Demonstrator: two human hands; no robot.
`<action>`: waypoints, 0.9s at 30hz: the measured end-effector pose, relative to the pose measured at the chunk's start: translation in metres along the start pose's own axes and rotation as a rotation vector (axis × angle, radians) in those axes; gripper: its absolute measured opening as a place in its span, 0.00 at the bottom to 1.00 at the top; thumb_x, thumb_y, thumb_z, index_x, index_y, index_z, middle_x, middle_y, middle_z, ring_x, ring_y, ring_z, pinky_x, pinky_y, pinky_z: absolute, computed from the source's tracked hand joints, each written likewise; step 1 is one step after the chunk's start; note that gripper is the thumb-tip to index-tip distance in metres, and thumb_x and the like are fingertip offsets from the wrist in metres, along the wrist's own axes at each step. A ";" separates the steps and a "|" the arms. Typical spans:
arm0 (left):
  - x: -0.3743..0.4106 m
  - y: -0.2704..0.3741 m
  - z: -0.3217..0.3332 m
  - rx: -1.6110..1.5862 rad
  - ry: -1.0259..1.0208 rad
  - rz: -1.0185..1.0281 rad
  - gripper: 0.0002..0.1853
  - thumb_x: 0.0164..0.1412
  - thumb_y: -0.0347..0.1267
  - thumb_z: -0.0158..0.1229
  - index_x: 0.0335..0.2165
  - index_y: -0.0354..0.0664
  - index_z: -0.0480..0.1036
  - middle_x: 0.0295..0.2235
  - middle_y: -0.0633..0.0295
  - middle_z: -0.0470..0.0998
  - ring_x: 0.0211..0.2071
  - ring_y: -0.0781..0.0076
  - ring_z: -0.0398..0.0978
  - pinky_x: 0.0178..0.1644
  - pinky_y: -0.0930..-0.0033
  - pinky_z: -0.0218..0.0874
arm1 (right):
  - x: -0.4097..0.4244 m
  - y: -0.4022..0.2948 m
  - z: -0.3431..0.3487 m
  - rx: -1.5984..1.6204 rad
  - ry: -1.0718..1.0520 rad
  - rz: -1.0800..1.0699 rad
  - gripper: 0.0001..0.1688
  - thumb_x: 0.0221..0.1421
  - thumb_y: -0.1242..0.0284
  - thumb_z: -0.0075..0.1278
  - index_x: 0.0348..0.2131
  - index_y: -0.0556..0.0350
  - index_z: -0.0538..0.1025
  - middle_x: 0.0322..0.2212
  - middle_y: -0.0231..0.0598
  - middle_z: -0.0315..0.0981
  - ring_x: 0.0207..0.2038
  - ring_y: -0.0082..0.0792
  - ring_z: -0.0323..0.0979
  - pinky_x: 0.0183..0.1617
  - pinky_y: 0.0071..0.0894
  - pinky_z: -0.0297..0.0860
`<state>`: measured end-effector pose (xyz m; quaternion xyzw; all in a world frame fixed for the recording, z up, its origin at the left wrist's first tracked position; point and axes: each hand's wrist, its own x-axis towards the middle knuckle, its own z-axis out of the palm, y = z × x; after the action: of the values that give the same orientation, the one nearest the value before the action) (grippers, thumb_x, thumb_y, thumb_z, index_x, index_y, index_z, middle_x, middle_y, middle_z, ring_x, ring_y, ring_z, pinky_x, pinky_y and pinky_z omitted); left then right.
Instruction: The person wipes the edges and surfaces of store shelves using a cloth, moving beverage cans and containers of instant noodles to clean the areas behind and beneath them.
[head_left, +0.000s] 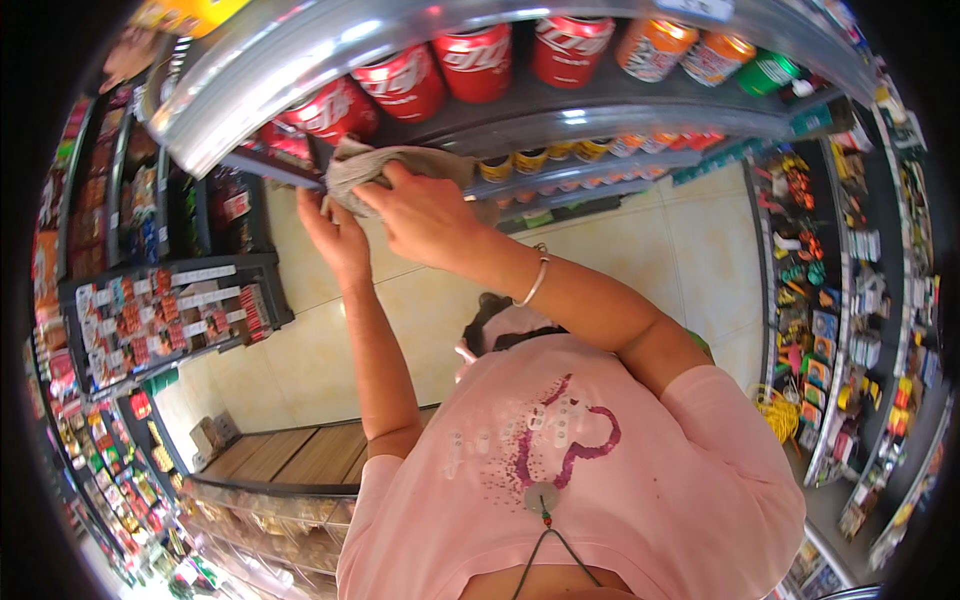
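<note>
A grey-beige cloth (360, 174) is bunched at the left end of a shelf of drink cans, just below the red cans. My right hand (424, 214) grips the cloth, its fingers pressed into the folds. My left hand (336, 236) is raised beside it, at the corner of the shelf, fingertips close to the cloth's lower edge; whether they pinch it is unclear. Nearest above the cloth stand a red Coca-Cola can (330, 111) and another red can (401, 81). The cloth hides part of the shelf's edge.
Orange cans (656, 49) and a green can (769, 73) stand further right on the shelf (525, 112). Lower shelves hold small yellow cans (495, 168). A rack of packets (161, 315) stands at left, stocked shelves (817, 300) at right. Pale floor tiles (622, 262) show between.
</note>
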<state>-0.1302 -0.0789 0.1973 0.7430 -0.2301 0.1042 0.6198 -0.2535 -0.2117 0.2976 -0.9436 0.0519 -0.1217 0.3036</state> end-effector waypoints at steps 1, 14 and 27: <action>0.003 0.004 -0.002 -0.001 -0.005 0.021 0.26 0.65 0.23 0.50 0.60 0.35 0.58 0.52 0.53 0.68 0.53 0.63 0.69 0.53 0.65 0.64 | 0.001 0.001 -0.001 0.029 0.040 -0.008 0.27 0.47 0.76 0.54 0.50 0.42 0.72 0.39 0.45 0.69 0.36 0.48 0.76 0.36 0.47 0.73; 0.075 0.057 -0.061 -0.268 -0.707 -0.370 0.24 0.63 0.26 0.42 0.57 0.38 0.67 0.25 0.66 0.67 0.28 0.76 0.65 0.37 0.74 0.60 | -0.063 0.081 -0.071 0.128 0.147 0.239 0.24 0.50 0.76 0.52 0.49 0.42 0.77 0.41 0.42 0.74 0.45 0.48 0.73 0.47 0.40 0.69; 0.020 0.035 -0.015 -0.262 -0.159 -0.232 0.22 0.62 0.23 0.43 0.55 0.36 0.64 0.21 0.65 0.70 0.22 0.82 0.65 0.26 0.79 0.58 | -0.057 0.074 -0.068 0.217 0.179 0.325 0.23 0.49 0.77 0.52 0.46 0.45 0.79 0.40 0.44 0.75 0.43 0.49 0.73 0.47 0.37 0.68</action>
<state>-0.1276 -0.0732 0.2399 0.6833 -0.2025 -0.0579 0.6991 -0.3282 -0.3004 0.2965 -0.8701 0.2166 -0.1593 0.4132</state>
